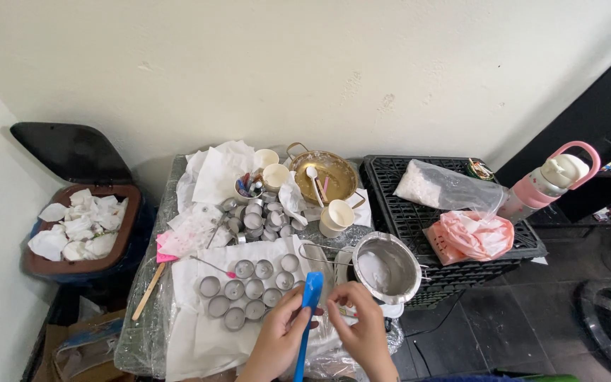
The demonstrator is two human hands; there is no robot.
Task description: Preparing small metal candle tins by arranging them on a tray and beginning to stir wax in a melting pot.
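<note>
Blue plastic, long and flat like a spatula (308, 311), sits between both hands at 6 o'clock in the head view, just in front of the rows of small metal tealight cups (249, 288) on the white paper-covered worktop (192, 339). The left hand (281, 338) is closed around the blue tool's middle, while the right hand (362, 329) pinches with fingertips beside its upper end; what those fingers grip is too small to tell. Handling goes best, I judge, with the tool kept upright and low so its tip stays off the cups. It looks smooth, bright and rigid, widest at the top. A steel pot (387, 267) with pale contents stands at 2 o'clock of the hands.
</note>
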